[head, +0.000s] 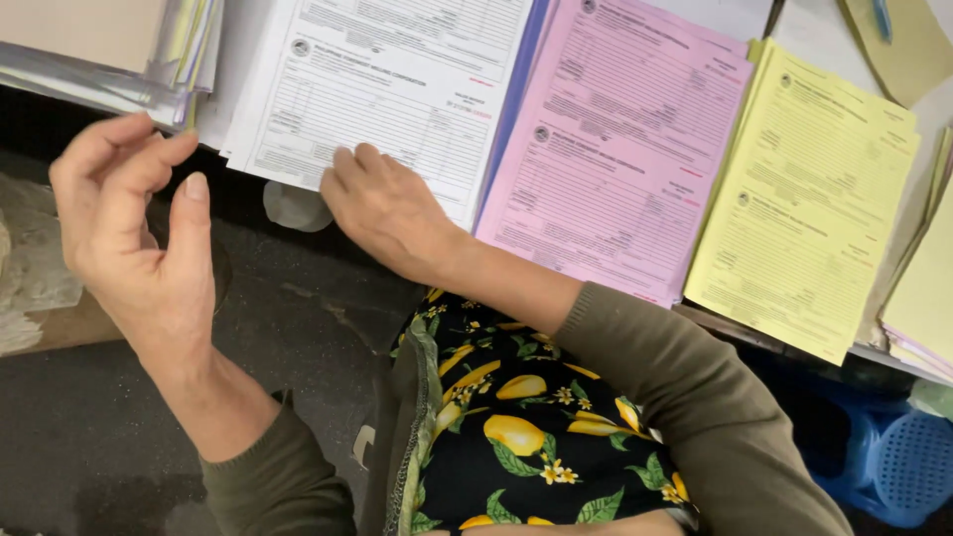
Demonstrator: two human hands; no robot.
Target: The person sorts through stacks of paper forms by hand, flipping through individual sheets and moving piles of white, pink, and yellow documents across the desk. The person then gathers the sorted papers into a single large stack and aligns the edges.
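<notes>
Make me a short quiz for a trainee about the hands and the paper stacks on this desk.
1. True or false: the right hand rests its fingers on the near edge of the stack of white printed paper forms.
2. Which stack lies between the white one and the stack of yellow printed paper forms? A) blue B) the stack of pink printed paper forms C) green
3. Fill in: the left hand is raised and holds ____.

Key: 1 true. 2 B. 3 nothing; it is open in the air, left of the white stack, touching no paper.
</notes>
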